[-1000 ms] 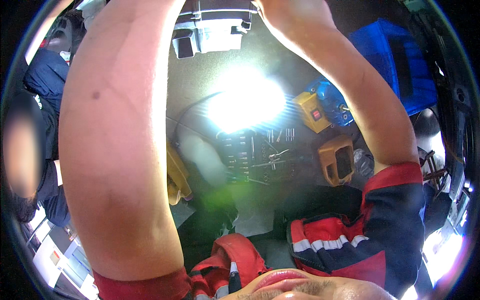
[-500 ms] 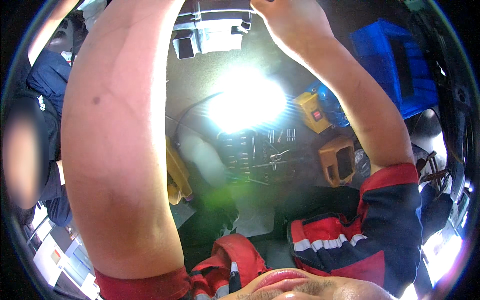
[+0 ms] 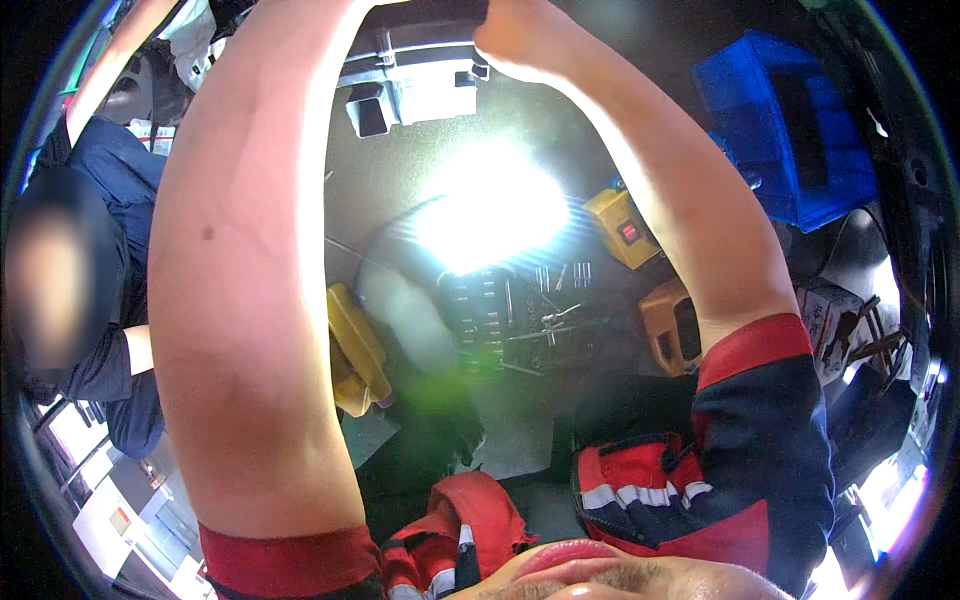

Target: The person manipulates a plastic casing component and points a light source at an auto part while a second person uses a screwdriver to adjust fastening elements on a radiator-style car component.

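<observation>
A black plastic part (image 3: pixel 415 48) with pale box-shaped pieces on its lower side runs across the top edge, between my two forearms. At its right end, my right hand (image 3: pixel 520 42) is closed against it; the fingertips are hidden. My left forearm rises along the left side of the picture to the top edge. The left hand itself lies beyond that edge, so its fingers do not show. Most of the plastic part is also cut off there.
Below the part glares a bright lamp (image 3: pixel 492 208). Near it lie a socket set (image 3: pixel 485 315) and loose tools (image 3: pixel 550 318). Yellow tool (image 3: pixel 355 350) and orange-brown holder (image 3: pixel 670 325) flank these. A blue bin (image 3: pixel 730 120) stands right. Another person (image 3: pixel 120 220) is at the left.
My right hand and forearm have shifted left, and the left forearm slightly right. The black plastic part sits a little further left and lower in the picture.
</observation>
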Action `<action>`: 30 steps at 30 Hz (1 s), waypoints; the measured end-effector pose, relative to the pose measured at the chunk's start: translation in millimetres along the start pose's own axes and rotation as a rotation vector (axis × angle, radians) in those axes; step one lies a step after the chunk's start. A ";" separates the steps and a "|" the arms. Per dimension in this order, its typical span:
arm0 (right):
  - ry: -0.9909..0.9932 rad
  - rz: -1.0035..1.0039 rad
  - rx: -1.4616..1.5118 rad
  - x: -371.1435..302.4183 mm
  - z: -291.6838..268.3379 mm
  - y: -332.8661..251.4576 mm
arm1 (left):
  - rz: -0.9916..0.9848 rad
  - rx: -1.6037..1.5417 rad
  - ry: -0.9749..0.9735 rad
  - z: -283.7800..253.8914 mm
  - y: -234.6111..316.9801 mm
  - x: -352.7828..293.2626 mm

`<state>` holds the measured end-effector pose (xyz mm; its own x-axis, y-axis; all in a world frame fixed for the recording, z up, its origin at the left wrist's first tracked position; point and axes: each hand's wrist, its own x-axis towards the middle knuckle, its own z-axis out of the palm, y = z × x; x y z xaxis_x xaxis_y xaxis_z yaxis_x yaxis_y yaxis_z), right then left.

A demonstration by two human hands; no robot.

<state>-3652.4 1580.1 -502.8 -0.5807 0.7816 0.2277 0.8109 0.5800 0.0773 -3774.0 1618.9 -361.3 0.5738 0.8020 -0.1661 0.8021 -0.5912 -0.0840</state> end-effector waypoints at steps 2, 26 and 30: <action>-0.209 -0.014 0.012 14.1 -5.5 8.0 | 0.001 0.005 -0.003 0.1 1.3 -1.7; -0.357 0.617 0.649 2.7 50.2 -3.1 | -0.040 0.502 0.167 111.2 13.9 -35.9; -0.389 0.587 0.670 14.5 59.4 -20.2 | -0.102 0.385 0.214 107.9 20.0 -53.7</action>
<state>-3681.5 1593.3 -558.7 -0.1776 0.9397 -0.2923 0.8402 -0.0099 -0.5422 -3806.6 1554.8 -460.1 0.5489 0.8333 0.0653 0.7595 -0.4646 -0.4553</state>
